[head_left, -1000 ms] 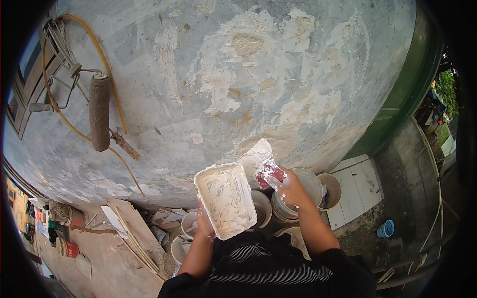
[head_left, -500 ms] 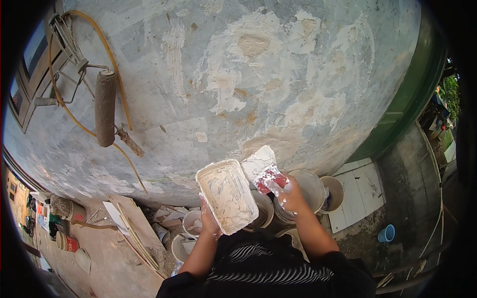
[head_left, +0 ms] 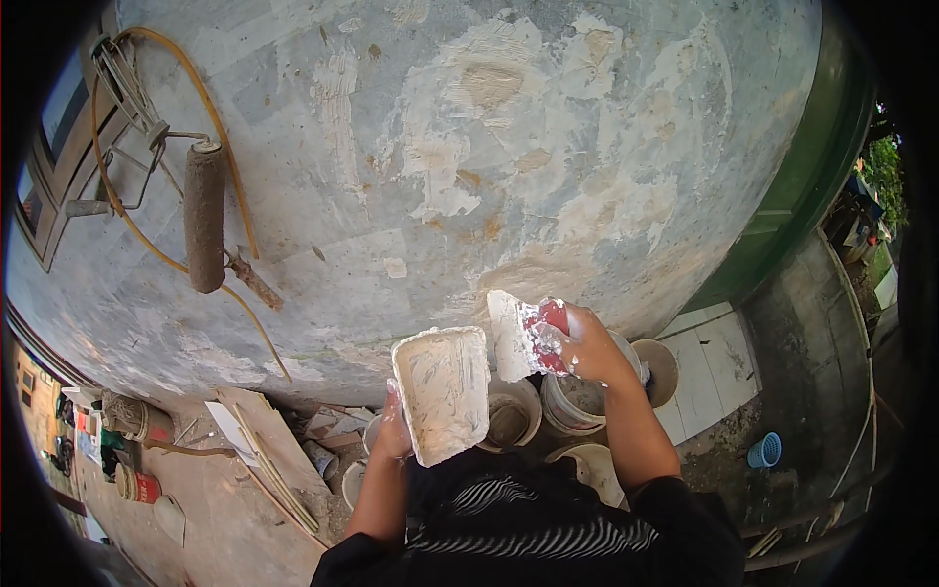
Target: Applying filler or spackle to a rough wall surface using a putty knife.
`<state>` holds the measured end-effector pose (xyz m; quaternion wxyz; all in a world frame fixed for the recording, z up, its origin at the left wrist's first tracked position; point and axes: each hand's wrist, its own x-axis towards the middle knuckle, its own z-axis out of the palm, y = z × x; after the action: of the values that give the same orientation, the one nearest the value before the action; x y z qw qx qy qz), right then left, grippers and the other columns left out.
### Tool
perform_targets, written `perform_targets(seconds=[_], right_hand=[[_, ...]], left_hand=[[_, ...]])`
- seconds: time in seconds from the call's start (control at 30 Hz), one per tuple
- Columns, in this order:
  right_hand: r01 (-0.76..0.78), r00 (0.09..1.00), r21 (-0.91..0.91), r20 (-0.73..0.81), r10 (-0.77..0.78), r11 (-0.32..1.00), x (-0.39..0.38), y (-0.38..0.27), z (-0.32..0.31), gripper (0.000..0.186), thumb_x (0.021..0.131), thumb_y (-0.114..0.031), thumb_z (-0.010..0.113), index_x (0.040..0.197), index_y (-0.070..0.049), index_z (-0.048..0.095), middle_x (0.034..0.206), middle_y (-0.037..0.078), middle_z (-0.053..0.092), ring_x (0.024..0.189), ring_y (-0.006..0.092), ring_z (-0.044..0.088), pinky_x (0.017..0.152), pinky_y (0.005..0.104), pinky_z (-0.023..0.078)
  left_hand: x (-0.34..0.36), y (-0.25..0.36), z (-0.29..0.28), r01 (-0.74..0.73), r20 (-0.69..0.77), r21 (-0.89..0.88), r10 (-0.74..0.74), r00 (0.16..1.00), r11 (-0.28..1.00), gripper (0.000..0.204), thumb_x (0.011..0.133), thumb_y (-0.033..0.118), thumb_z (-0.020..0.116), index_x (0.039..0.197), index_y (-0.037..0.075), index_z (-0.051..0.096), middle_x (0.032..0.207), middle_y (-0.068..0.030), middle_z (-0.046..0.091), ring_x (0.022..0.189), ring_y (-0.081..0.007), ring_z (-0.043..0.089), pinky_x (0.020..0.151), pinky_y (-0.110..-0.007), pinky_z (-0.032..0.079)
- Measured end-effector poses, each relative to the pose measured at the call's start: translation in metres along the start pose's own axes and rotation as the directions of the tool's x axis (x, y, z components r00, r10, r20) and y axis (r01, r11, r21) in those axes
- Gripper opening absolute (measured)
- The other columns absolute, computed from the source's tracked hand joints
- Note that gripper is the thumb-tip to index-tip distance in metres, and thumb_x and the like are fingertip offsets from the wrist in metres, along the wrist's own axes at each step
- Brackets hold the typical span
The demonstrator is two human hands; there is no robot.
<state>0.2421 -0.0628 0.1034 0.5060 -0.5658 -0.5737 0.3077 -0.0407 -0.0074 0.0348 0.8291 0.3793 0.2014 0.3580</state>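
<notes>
Low in the middle of the frame, the left hand point(head_left: 395, 430) has its grip along the left side of a pale rectangular tray point(head_left: 440, 335), which is tilted so that its inside shows. Whitish paste point(head_left: 445, 391) coats the tray's bottom and crusts its rim. Just right of the tray, and apart from it, the right hand point(head_left: 589, 344) has its grip closed around the red handle point(head_left: 555, 315) of a wide scraper point(head_left: 511, 338); the blade points toward the left of the frame and is covered in the same whitish paste, which also smears the handle and fingers.

Beyond them, a patchy grey wall point(head_left: 333, 215) fills the upper and middle frame, with rough pale patches at upper centre. At upper left, a dirty paint roller point(head_left: 204, 220) hangs against the wall beside a yellow-orange hose point(head_left: 192, 73). A green door point(head_left: 768, 230) stands at the right. Below the scraper sits a whitish bucket point(head_left: 562, 414), and a blue basket point(head_left: 764, 450) lies at lower right.
</notes>
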Motion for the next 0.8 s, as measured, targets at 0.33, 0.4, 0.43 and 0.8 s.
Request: perform_targets(seconds=[0.33,0.4,0.43,0.8], right_hand=[[0.074,0.989,0.018,-0.128,-0.071,0.997,0.000,0.004,0.012,0.015,0.085,-0.007,0.055,0.098,0.001,0.058,0.083,0.008,0.061,0.075,0.0152,0.056,0.071,0.0281,0.045],[0.156,0.969,-0.013,-0.192,-0.155,0.988,-0.002,0.009,0.023,0.017,0.083,-0.010,0.057,0.094,0.003,0.059,0.079,0.017,0.062,0.071,0.0237,0.060,0.068,0.0320,0.046],[0.149,0.963,-0.081,-0.213,-0.163,0.985,-0.002,0.011,0.030,0.016,0.082,-0.009,0.057,0.093,0.003,0.059,0.079,0.018,0.062,0.071,0.0264,0.060,0.068,0.0327,0.046],[0.324,0.917,-0.438,-0.073,-0.392,0.839,-0.019,0.029,0.073,0.023,0.074,-0.009,0.061,0.096,0.000,0.063,0.091,0.018,0.062,0.088,0.0363,0.058,0.082,0.0415,0.044]], left_hand=[[0.007,0.007,-0.006,-0.162,-0.126,-0.241,0.135,0.983,0.957,0.056,0.092,0.042,0.030,0.131,0.001,0.037,0.123,-0.0180,0.050,0.107,-0.0335,0.054,0.089,-0.046,0.047],[0.008,0.001,0.003,-0.140,-0.130,-0.332,0.102,0.986,0.933,0.054,0.093,0.042,0.032,0.131,0.004,0.036,0.124,-0.0162,0.049,0.108,-0.0322,0.053,0.090,-0.045,0.046],[0.008,-0.004,0.009,-0.132,-0.099,-0.386,0.101,0.990,0.913,0.054,0.093,0.042,0.033,0.132,0.005,0.036,0.124,-0.0153,0.049,0.108,-0.0315,0.052,0.090,-0.045,0.045],[0.016,-0.007,0.041,-0.135,-0.245,-0.363,0.045,0.968,0.922,0.061,0.092,0.052,0.029,0.132,0.006,0.036,0.124,-0.0131,0.049,0.109,-0.0309,0.052,0.090,-0.044,0.045]])
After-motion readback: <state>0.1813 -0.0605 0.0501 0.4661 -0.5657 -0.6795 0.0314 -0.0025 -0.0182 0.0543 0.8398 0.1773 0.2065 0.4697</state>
